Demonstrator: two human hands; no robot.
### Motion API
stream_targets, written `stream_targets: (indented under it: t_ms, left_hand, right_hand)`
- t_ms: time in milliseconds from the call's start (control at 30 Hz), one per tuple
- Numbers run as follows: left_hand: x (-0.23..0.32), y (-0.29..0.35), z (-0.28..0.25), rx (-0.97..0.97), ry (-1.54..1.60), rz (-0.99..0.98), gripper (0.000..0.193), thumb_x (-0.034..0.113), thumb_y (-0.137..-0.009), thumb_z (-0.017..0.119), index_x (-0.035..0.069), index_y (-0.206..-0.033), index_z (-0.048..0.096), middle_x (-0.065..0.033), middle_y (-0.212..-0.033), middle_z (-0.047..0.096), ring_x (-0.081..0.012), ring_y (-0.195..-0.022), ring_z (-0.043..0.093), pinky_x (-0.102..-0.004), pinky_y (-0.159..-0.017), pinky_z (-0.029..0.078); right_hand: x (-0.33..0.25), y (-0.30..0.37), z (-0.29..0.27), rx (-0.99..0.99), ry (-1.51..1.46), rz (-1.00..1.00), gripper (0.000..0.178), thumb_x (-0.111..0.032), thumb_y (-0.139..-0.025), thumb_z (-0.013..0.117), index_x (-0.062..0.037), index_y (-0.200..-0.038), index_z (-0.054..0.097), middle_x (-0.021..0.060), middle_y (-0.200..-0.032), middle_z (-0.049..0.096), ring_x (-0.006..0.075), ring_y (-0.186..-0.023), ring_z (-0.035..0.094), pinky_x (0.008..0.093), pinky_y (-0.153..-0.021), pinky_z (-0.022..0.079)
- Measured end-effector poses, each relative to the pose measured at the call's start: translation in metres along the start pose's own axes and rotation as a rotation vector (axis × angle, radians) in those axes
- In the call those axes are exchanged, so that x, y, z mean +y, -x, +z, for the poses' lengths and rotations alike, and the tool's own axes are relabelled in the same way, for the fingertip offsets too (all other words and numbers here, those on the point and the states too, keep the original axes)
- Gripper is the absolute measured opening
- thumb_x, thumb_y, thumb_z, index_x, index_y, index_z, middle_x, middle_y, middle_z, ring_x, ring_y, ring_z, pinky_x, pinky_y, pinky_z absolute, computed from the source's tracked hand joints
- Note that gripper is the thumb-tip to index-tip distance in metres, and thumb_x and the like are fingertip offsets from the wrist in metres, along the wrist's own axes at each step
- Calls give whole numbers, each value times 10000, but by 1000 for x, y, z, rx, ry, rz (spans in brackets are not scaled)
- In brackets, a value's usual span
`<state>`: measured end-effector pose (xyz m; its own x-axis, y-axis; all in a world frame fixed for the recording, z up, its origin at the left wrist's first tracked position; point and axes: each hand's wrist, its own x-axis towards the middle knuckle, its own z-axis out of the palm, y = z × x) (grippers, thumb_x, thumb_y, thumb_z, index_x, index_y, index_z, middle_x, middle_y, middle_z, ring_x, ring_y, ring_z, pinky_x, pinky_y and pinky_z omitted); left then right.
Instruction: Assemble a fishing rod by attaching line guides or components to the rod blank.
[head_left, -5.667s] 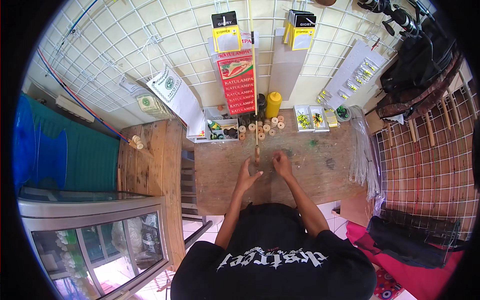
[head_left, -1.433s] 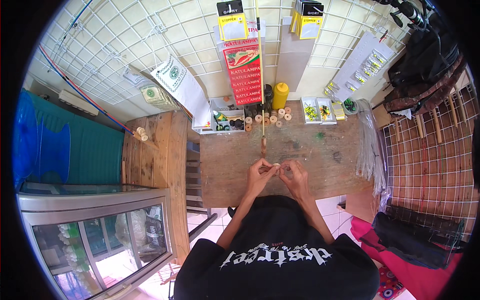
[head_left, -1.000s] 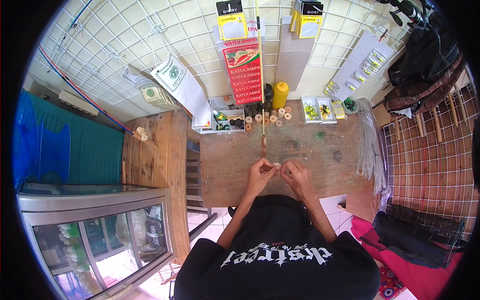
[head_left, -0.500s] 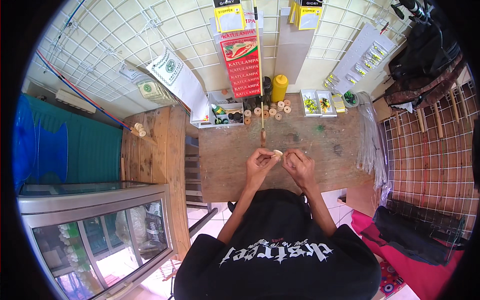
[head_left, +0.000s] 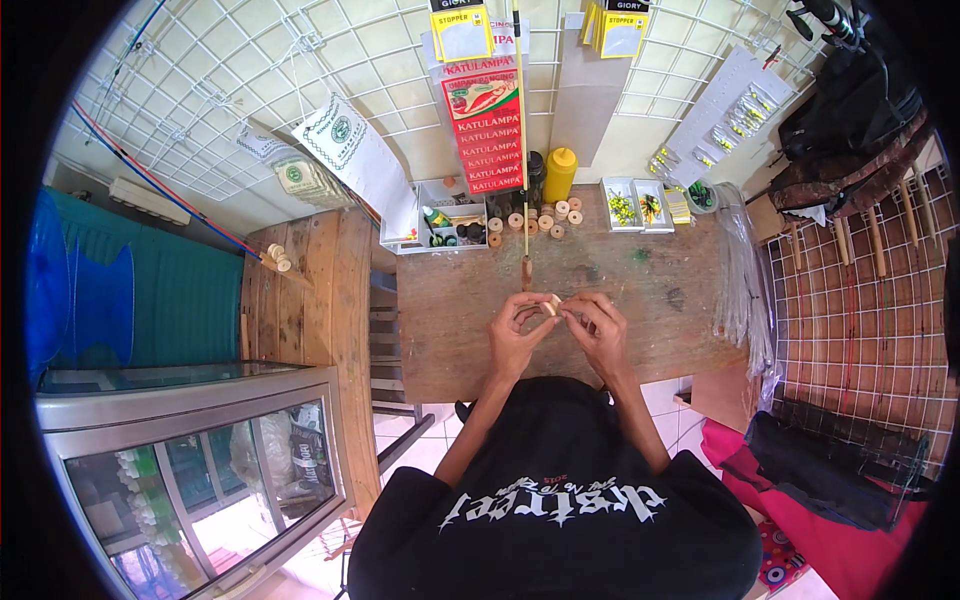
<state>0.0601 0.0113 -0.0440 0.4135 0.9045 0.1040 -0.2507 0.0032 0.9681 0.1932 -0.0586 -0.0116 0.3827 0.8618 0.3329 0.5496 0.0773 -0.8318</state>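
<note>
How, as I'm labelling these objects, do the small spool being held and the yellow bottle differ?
The spool is pale tan; the bottle is bright yellow. The spool is short; the bottle is taller. The spool is held; the bottle stands upright, unheld.

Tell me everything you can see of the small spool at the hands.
The small spool is pale and looks wooden, with wider ends and a narrower middle. It is tilted, pinched between thumb and fingers of the left hand. The right hand has its fingertips at the spool's right side; whether they press on it is unclear. It appears raised above the brown table. Finer surface detail is too small to tell.
</note>
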Motion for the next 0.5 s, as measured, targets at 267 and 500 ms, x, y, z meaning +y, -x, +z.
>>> stream_targets:
  t_ms: [267,500]
  left_hand:
    - [12,3,-3,61,-488,214,374,-35,-697,764,26,-1033,611,-86,-1044,627,-180,-954,620,-313,-773,517]
    - [13,5,-2,55,-670,362,411,-19,-654,776,57,-1024,613,-101,-1019,620,-261,-912,632,-331,-761,517]
  right_hand:
    - [-10,0,-1,-3,211,-36,149,-78,-771,708,-100,-918,698,37,-954,634,218,-759,655,334,-579,529]
    - [-15,2,8,30,223,48,134,-100,-761,719,-94,-892,689,54,-886,658,240,-711,655,330,-575,528]
